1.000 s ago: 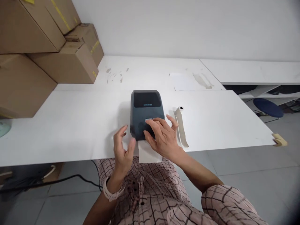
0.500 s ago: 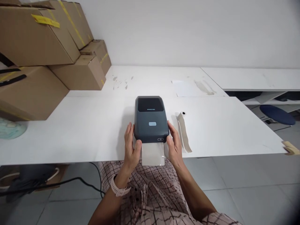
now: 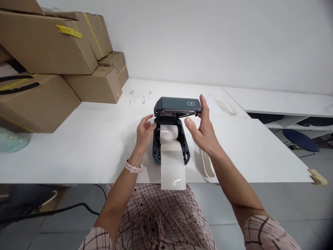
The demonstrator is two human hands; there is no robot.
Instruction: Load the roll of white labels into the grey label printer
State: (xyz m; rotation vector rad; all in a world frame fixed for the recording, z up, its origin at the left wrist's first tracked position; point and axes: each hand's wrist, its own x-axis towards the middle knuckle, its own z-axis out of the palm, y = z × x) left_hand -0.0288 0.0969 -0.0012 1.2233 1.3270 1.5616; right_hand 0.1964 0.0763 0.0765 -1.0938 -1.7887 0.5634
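A dark blue-grey label printer stands on the white table with its lid raised. Inside sits a white label roll. A strip of label paper runs from it over the printer's front and past the table edge. On the left side, my left hand is open, its index finger by the lid and its thumb at the body's rim. My right hand is open too, fingers against the lid's right end and thumb apart. Partly behind my right wrist lies a curled paper strip.
Cardboard boxes are stacked at the back left, with a pale green object before them. A wall closes off the back. At the right are a shelf unit and a blue stool. A black cable hangs below the table.
The printer's lid has swung up, uncovering the label roll. Both hands have moved up from the printer's front corners, the right one to the lid's right end. The view has shifted slightly.
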